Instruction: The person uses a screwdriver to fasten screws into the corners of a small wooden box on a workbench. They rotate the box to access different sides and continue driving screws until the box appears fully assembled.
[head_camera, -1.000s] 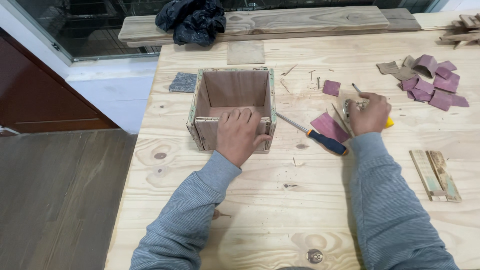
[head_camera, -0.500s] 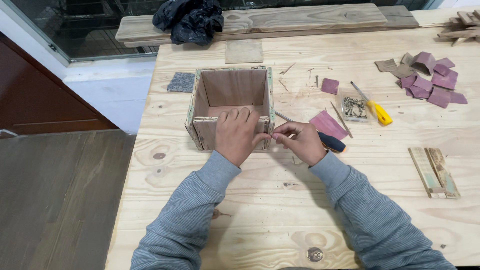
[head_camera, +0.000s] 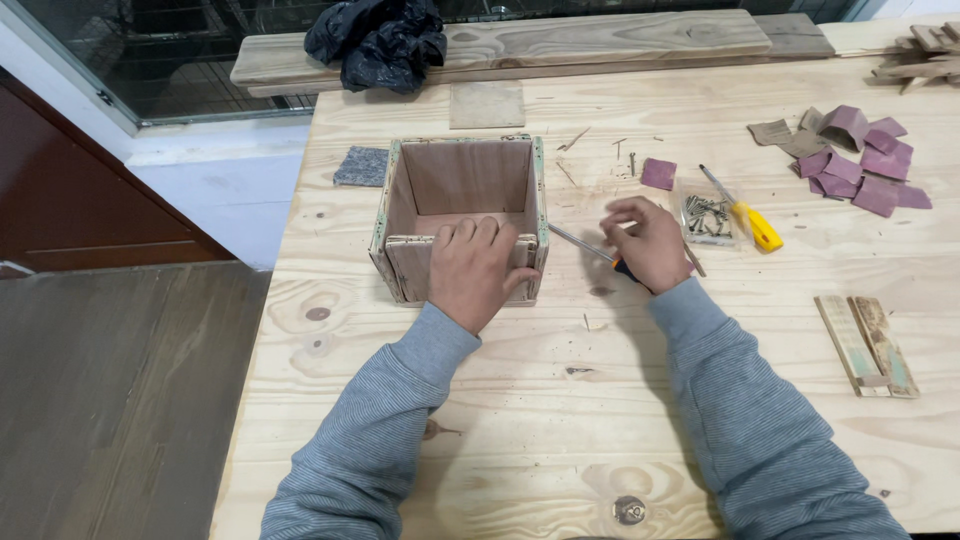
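An open wooden box (head_camera: 465, 175) with pale green edges stands on the light wood table (head_camera: 560, 440). My left hand (head_camera: 475, 270) lies flat on top of the box's near wall and presses on it. My right hand (head_camera: 645, 240) is just right of the box, with its fingers curled over the dark handle of a screwdriver (head_camera: 578, 242). The thin metal shaft sticks out to the left toward the box and lies on the table. Most of the handle is hidden under the hand.
A clear bag of screws (head_camera: 708, 215) and a yellow-handled tool (head_camera: 755, 222) lie right of my right hand. Purple sandpaper scraps (head_camera: 865, 165) sit far right, two wood strips (head_camera: 865, 345) nearer. A grey block (head_camera: 362, 166), a square board (head_camera: 487, 104), a plank (head_camera: 560, 40) and black cloth (head_camera: 380, 40) lie behind the box.
My right hand went from the screw bag to the box's right front corner, then drew back right onto the screwdriver handle. The left hand stayed on the box.
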